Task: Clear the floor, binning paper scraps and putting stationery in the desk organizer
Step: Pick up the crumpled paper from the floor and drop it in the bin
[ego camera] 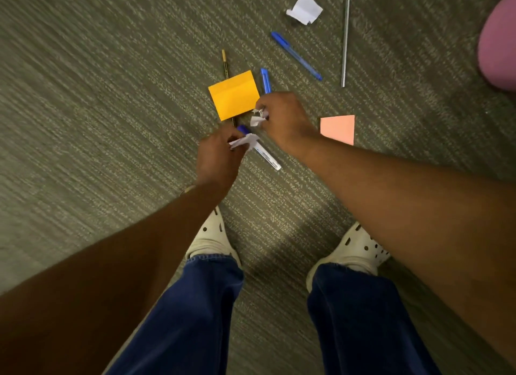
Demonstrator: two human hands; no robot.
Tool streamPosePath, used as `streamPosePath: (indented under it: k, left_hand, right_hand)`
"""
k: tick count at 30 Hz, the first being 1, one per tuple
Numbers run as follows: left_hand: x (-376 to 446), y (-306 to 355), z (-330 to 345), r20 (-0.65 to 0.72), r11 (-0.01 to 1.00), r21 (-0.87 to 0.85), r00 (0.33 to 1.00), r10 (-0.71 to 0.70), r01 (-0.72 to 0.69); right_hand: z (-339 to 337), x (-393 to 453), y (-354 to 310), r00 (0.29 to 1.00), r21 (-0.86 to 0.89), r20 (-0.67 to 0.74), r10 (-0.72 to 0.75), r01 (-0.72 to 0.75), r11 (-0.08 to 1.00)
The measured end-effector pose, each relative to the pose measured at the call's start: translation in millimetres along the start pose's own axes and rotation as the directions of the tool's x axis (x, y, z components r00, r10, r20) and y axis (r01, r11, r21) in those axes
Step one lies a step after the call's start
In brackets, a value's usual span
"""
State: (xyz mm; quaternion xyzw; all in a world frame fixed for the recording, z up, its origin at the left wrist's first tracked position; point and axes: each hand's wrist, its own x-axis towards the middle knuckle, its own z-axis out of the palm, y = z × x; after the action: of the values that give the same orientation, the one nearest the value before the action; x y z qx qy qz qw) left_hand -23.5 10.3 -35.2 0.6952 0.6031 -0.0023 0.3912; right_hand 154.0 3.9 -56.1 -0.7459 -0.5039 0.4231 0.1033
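The person stands bent over the carpet (111,95) and is in the scrap-collecting step: the left hand (216,156) is closed around a crumpled white scrap (243,142), and the right hand (284,120) pinches another small white scrap (257,117) between its fingertips. Neither the bin nor the desk organizer is in view, so I judge that the task is at an early stage. Just beside the left hand a white marker with a blue cap (262,149) lies on the floor; its long axis runs diagonally, cap toward the upper left and tail toward the lower right. An orange sticky note (234,95) lies flat above the hands, covering the middle of a thin pencil (224,64) that points almost straight up the picture. A short blue pen (265,79) goes partly under the right hand, a longer blue pen (296,56) lies slanted, and a grey pencil (345,36) lies nearly vertical. The folded white paper (304,8) and the pink note (338,128) are still on the floor (both probably belong in the bin). The next move probably calls for gathering these papers while keeping the held scraps from slipping.
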Motion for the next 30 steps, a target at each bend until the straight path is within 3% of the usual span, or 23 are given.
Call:
streamPosePath:
  k: [4,11,13,15,19,22,24,30]
  left_hand:
    - [-24,-10,2,-0.072,0.981,-0.107,0.982,-0.172,0.164]
    - [-43,4,10,-0.101,0.956,-0.188,0.964,-0.247,0.226]
    - [-42,13,8,-0.105,0.938,-0.228,0.951,-0.289,0.26]
    - [-39,26,2,-0.118,0.922,-0.263,0.939,-0.324,0.285]
    - [-39,58,-17,-0.055,0.858,-0.362,0.91,-0.411,0.365]
    - [-45,96,-32,-0.014,0.823,-0.451,0.92,-0.393,0.345]
    - [-50,134,-41,0.043,0.8,-0.505,0.936,-0.35,0.323]
    - [-59,280,-36,0.193,0.719,-0.643,0.964,-0.182,0.265]
  right_hand:
    - [20,15,-12,0.984,-0.198,-0.075,0.164,-0.176,0.964]
    - [23,23,-11,0.942,-0.13,-0.158,0.295,-0.316,0.94]
    - [15,15,-7,0.931,-0.02,-0.152,0.332,-0.338,0.941]
    - [1,-1,-3,0.91,0.206,-0.128,0.394,-0.364,0.908]
    - [-44,-60,1,0.853,0.658,-0.027,0.522,-0.378,0.651]
    - [-101,-115,6,0.815,0.839,0.028,0.578,-0.334,0.43]
    - [-149,-150,10,0.785,0.907,-0.02,0.619,-0.246,0.342]
    - [-293,-216,36,0.589,0.953,-0.284,0.757,0.084,0.293]
